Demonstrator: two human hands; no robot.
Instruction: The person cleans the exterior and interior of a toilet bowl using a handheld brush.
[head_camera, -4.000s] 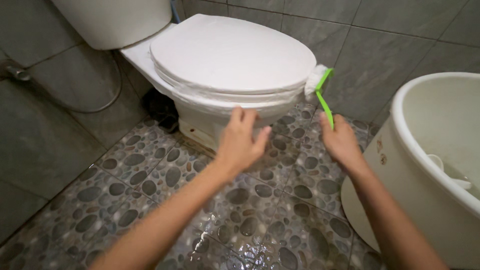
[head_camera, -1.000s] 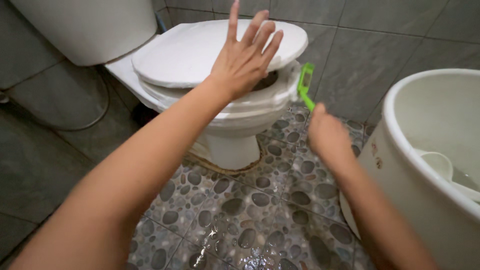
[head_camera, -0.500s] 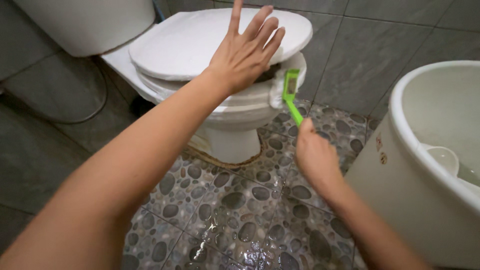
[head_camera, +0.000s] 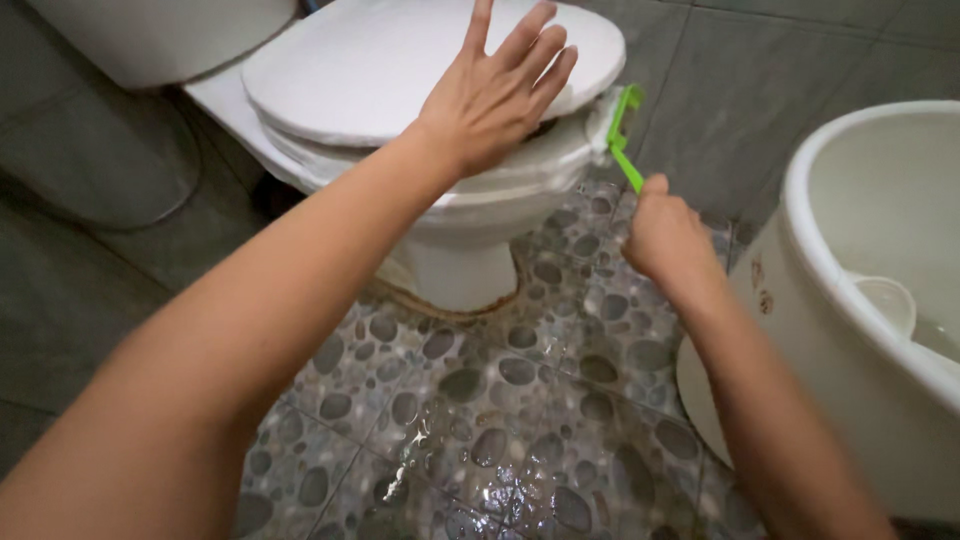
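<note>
Green brush clenched in right hand, fingers wrapped round handle, head against front-right rim of white toilet. Left hand spread flat, fingers released, holding nothing, pressed on seat lid at its front edge. Wet pebble floor below, white tub to the rt.

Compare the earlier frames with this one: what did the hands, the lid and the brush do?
The left hand rose from near the floor to the front edge of the toilet lid and tilted it up, fingers spread. The right hand kept its grip on the green brush, whose head went from the bowl's outer side to the rim under the raised lid. The white tub and pebble floor are unchanged.
</note>
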